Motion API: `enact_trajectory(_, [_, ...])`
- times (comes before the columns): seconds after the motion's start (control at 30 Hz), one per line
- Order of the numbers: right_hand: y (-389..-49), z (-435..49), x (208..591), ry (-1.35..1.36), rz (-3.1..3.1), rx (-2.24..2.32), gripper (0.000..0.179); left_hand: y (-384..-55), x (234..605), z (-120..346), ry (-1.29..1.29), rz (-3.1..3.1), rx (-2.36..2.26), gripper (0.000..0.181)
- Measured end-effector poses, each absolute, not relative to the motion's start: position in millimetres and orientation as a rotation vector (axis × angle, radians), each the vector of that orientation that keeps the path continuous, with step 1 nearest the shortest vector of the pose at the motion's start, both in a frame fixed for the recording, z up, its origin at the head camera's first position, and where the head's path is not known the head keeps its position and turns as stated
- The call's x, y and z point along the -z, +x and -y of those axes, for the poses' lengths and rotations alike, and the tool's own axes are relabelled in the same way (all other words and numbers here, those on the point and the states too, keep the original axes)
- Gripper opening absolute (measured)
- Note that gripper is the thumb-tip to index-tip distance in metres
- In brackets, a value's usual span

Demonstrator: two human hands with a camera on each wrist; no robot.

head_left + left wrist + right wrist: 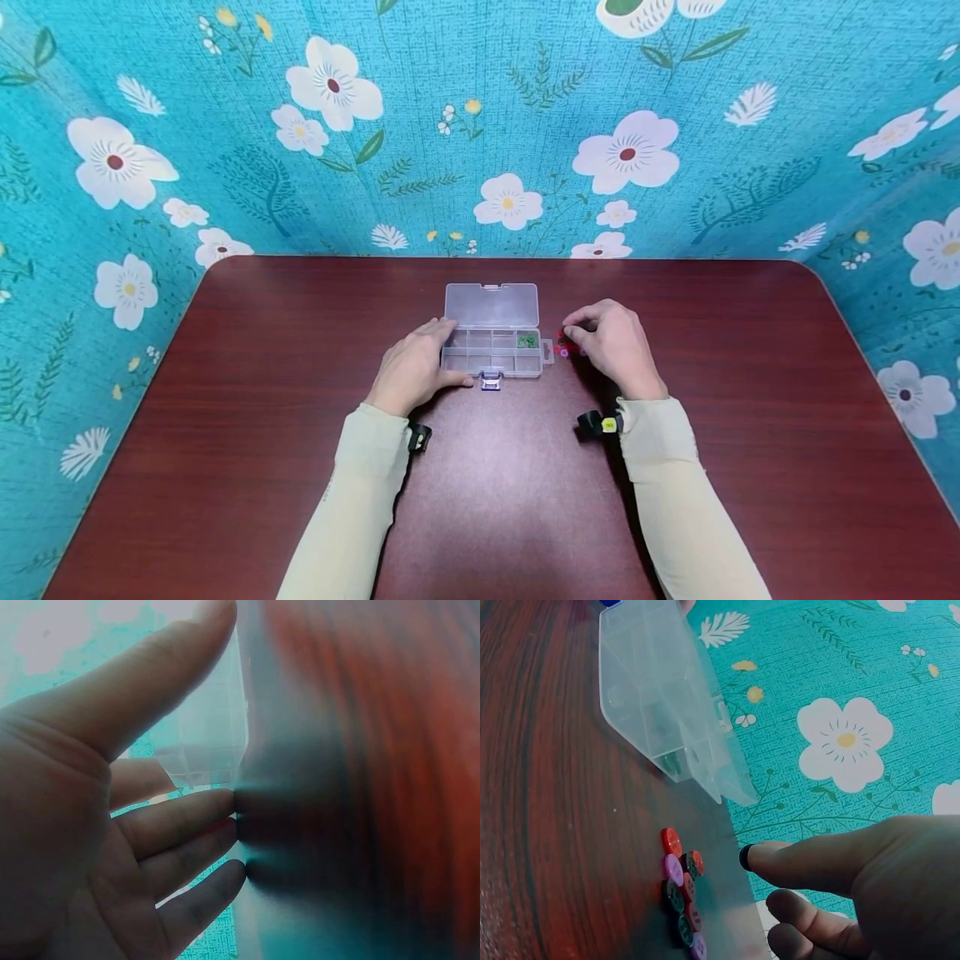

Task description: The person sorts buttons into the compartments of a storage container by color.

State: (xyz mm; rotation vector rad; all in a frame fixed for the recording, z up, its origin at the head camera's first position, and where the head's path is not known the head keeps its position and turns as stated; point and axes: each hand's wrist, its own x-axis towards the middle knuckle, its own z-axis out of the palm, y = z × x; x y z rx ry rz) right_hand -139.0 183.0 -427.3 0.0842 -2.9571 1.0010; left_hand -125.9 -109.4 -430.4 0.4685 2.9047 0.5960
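A clear plastic box with small compartments stands on the table, its lid raised at the back. Green buttons lie in the back right compartment. My left hand rests around the box's left end, thumb along the front edge and straight fingers toward the back. To the right of the box, my right hand pinches a small dark button at its fingertips. Below these fingers lies a small group of red, purple and dark buttons, partly hidden by the hand in the head view.
The dark red wooden table ends at a blue floral cloth behind it. The box's clear front latch hangs toward me, and a hanging tab sticks out on its right side. Black straps sit at both wrists.
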Motion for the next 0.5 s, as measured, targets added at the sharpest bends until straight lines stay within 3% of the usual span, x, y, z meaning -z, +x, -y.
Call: enact_trajectory(0.5, [-136.0, -179.2, 422.0, 0.106, 2.928, -1.023, 0.01, -125.5, 429.7, 109.9, 0.46, -2.895, -0.598, 0.095])
